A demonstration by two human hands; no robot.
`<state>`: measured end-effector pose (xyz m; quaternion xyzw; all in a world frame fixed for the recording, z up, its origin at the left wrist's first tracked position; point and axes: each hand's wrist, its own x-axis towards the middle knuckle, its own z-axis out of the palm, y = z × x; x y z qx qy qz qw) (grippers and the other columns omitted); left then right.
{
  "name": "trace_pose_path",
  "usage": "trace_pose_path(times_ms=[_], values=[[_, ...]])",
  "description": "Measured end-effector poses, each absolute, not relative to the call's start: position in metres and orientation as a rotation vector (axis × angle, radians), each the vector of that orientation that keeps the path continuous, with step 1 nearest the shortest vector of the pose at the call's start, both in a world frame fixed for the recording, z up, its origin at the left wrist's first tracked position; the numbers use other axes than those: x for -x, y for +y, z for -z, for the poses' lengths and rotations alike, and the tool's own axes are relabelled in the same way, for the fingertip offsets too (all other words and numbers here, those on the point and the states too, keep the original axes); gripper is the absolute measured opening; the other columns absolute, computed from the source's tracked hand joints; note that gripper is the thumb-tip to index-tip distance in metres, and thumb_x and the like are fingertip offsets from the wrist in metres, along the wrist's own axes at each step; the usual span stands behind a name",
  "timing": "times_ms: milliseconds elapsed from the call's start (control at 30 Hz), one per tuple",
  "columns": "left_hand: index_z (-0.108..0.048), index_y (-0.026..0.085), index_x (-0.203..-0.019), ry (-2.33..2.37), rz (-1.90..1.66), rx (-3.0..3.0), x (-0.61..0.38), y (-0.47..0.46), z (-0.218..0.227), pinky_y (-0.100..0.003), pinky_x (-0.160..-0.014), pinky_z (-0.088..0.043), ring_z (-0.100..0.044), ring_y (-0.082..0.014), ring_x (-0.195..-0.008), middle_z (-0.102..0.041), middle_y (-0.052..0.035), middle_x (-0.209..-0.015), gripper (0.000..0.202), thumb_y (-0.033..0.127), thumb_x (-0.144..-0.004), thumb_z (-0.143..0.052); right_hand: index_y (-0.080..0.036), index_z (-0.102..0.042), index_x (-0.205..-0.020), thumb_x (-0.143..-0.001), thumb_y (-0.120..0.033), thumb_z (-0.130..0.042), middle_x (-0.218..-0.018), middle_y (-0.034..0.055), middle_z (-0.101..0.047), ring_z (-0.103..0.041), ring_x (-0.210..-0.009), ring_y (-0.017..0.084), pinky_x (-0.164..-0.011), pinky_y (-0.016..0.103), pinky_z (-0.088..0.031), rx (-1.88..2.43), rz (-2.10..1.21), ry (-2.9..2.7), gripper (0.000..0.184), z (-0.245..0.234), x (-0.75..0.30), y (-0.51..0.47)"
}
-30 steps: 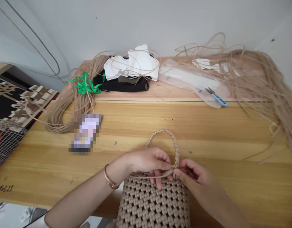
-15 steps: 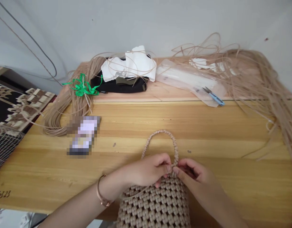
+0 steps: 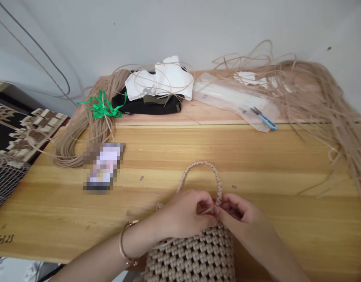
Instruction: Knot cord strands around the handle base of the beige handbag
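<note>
At the near edge of the worktop, the left hand, back upward, pinches a thin strand between thumb and curled fingers, forearm slanting from lower left. Below it is the woven basket, its braided handle arching up. The right hand, fingers curled, grips the handle's right base, forearm slanting from lower right.

Soft, even, moderately bright light covers the table; its source cannot be told. The paper is the brightest patch, nearly washed out. Brownish shade gathers beside the basket, whose gaps read dark. Coarse blocks mask the phone. Near 2 opposite edges, the strands smear together and the writing looks soft and skewed.
</note>
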<state>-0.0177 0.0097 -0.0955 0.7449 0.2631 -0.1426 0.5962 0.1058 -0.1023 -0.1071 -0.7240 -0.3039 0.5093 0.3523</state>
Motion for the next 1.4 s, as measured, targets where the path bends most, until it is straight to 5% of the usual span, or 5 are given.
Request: trace_pose_path(times_ms=[233, 533, 1067, 1233, 1400], values=[[-0.05, 0.019, -0.069, 0.661, 0.255, -1.812, 0.018, 0.005, 0.096, -0.02, -0.047, -0.027, -0.043, -0.009, -0.056, -0.05, 0.0043, -0.062, 0.013, 0.029, -0.066, -0.058, -0.021, -0.054, -0.08, -0.065, -0.016, -0.05, -0.068, 0.0001, -0.06, -0.057, -0.063, 0.017, -0.062, 0.028, -0.046, 1.914, -1.259, -0.925, 0.016, 0.102, -0.105, -0.106], [-0.05, 0.017, -0.073, 0.629, 0.222, -1.736, 0.015, 0.013, 0.104, -0.021, -0.057, -0.034, -0.046, -0.01, -0.066, -0.051, 0.0026, -0.067, 0.019, 0.032, -0.082, -0.044, -0.022, -0.059, -0.095, -0.079, -0.017, -0.045, -0.09, 0.0021, -0.064, -0.059, -0.08, 0.017, -0.074, 0.029, -0.046, 1.815, -1.351, -1.037, 0.023, 0.1, -0.118, -0.111], [-0.046, 0.016, -0.078, 0.617, 0.287, -1.383, 0.015, 0.02, 0.114, -0.022, -0.052, -0.038, -0.049, -0.0084, -0.056, -0.056, 0.0006, -0.071, 0.018, 0.034, -0.082, -0.047, -0.022, -0.069, -0.083, -0.076, -0.029, -0.059, -0.075, 0.0014, -0.057, -0.055, -0.072, 0.016, -0.063, 0.028, -0.042, 1.679, -1.461, -0.953, 0.014, 0.123, -0.141, -0.112], [-0.052, 0.017, -0.078, 0.613, 0.094, -1.605, 0.016, 0.021, 0.114, -0.02, -0.06, -0.039, -0.052, -0.0088, -0.066, -0.056, 0.0026, -0.071, 0.002, 0.019, -0.078, -0.052, -0.021, -0.07, -0.081, -0.078, -0.027, -0.055, -0.07, 0.0007, -0.052, -0.051, -0.068, 0.016, -0.059, 0.028, -0.039, 1.744, -1.422, -1.053, 0.016, 0.12, -0.141, -0.111], [-0.061, 0.018, -0.077, 0.467, -0.004, -1.978, 0.016, 0.02, 0.105, -0.021, -0.071, -0.039, -0.052, -0.0101, -0.075, -0.059, 0.001, -0.077, 0.019, 0.01, -0.079, -0.045, -0.021, -0.069, -0.082, -0.081, -0.024, -0.051, -0.072, 0.001, -0.051, -0.051, -0.07, 0.017, -0.062, 0.029, -0.039, 1.764, -1.415, -1.097, 0.019, 0.116, -0.139, -0.111]])
